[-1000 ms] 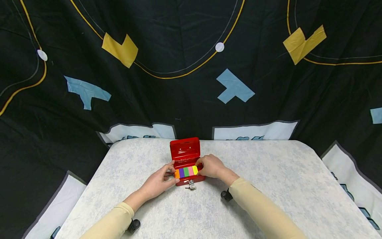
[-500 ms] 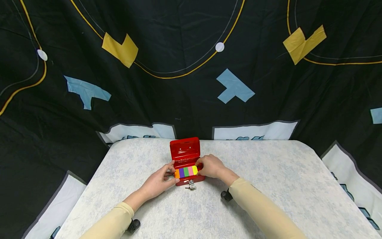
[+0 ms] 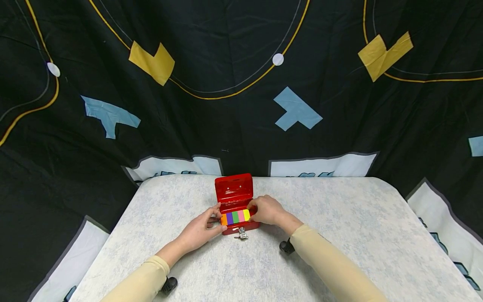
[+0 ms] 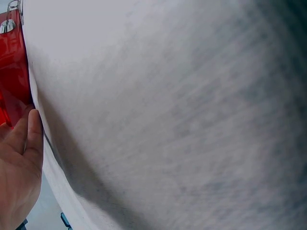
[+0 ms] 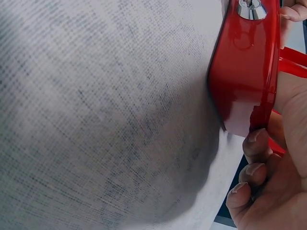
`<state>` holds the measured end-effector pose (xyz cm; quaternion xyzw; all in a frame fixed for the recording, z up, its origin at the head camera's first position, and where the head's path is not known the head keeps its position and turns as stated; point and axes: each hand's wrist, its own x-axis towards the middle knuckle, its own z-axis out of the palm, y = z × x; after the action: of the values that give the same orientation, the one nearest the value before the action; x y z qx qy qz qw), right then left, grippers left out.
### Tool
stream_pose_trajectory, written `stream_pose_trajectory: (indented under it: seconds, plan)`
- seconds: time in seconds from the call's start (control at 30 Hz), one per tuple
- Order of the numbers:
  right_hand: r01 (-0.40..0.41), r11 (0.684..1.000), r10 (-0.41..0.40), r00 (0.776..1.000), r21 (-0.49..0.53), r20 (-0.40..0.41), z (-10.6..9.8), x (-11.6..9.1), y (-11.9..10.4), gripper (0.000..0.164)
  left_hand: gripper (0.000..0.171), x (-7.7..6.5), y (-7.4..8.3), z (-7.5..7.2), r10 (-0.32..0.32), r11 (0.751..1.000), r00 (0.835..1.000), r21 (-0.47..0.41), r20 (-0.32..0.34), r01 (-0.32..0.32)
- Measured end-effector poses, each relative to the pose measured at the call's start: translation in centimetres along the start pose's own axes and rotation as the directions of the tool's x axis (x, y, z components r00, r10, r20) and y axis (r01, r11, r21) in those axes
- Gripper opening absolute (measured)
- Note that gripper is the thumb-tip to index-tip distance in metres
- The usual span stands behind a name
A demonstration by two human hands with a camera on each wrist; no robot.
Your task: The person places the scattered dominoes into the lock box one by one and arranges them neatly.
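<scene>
A small red cash box [image 3: 231, 230] stands on the table with its lid [image 3: 234, 187] raised. In it lies a strip with bands of orange, purple, green, pink and yellow [image 3: 235, 217]; its exact kind cannot be told. My left hand [image 3: 198, 230] holds the box's left end, thumb at the front corner and fingers along the side. At the strip's yellow end, my right hand [image 3: 267, 210] has its thumb and index finger in the box and pinches there. In the right wrist view, other curled fingertips [image 5: 252, 175] lie by the box's right end wall.
Keys hang in the lock [image 3: 242, 235] on the box's front. A pale patterned cloth covers the table [image 3: 339, 218]. Behind it hangs a black curtain [image 3: 226, 126] with yellow and blue shapes. A small black device sits under each wrist.
</scene>
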<state>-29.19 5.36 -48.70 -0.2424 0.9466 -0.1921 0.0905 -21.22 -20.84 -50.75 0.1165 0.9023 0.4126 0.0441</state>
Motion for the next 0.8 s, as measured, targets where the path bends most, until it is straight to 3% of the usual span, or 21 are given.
stream_pose_trajectory:
  seconds: [0.37, 0.8]
  plan:
    - [0.058, 0.997, -0.055, 0.997, 0.051, -0.059, -1.0, -0.6, 0.6, 0.039, 0.041, 0.1, -0.2, 0.0, 0.000, 1.000, 1.000, 0.008, 0.007, 0.000]
    - [0.060, 0.981, -0.029, 0.986, 0.184, -0.163, -3.7, -5.5, 3.7, 0.035, 0.037, 0.0, -0.2, -0.1, -0.016, 1.000, 1.000, 0.008, 0.009, 0.016]
